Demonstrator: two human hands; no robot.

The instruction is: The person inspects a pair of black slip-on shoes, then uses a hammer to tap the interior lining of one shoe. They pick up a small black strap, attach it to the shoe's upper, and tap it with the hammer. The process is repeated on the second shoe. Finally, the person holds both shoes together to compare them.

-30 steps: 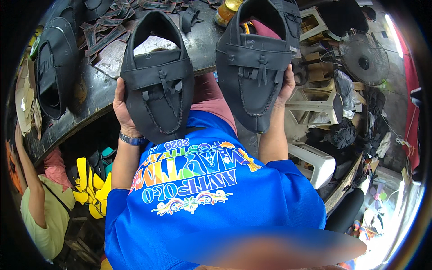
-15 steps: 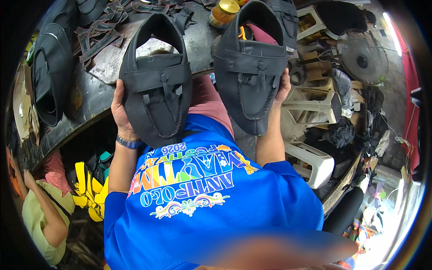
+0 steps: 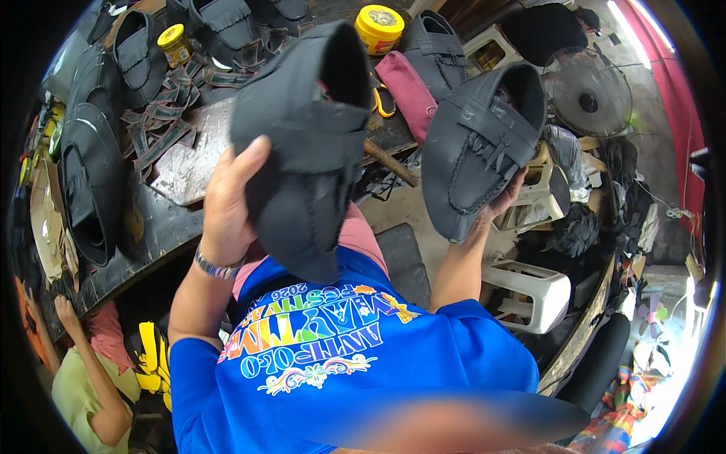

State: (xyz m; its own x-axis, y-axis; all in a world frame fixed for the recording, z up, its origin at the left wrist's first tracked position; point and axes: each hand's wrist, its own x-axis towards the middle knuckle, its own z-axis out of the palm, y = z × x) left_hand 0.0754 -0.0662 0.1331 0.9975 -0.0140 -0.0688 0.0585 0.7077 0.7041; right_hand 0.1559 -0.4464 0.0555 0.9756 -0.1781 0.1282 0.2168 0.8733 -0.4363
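Two black loafer uppers with stitched toes and straps across them are held up in front of me, toes pointing down toward my body. My left hand point(image 3: 233, 204) is closed round the side of the left loafer upper point(image 3: 299, 151), its thumb lying on the outer surface; that upper is tilted and slightly blurred. On the right, my right hand point(image 3: 503, 198) grips the other loafer upper point(image 3: 470, 147) from its outer edge and underside, most fingers hidden behind it. Small tassels show on the right upper's strap. The two uppers are apart.
The dark worktable point(image 3: 151, 242) bears a metal plate point(image 3: 200, 147), leather strips point(image 3: 162, 121), more black uppers point(image 3: 91, 174), yellow-lidded jars point(image 3: 380, 29), orange-handled scissors point(image 3: 384, 101) and a maroon pouch point(image 3: 408, 91). White stools point(image 3: 529, 291) and a fan point(image 3: 588, 91) stand right. A co-worker point(image 3: 91, 386) sits lower left.
Both hands have moved apart and turned the uppers. The left upper has come closer and tilted; the right upper has shifted right and leans over. More of the table shows.
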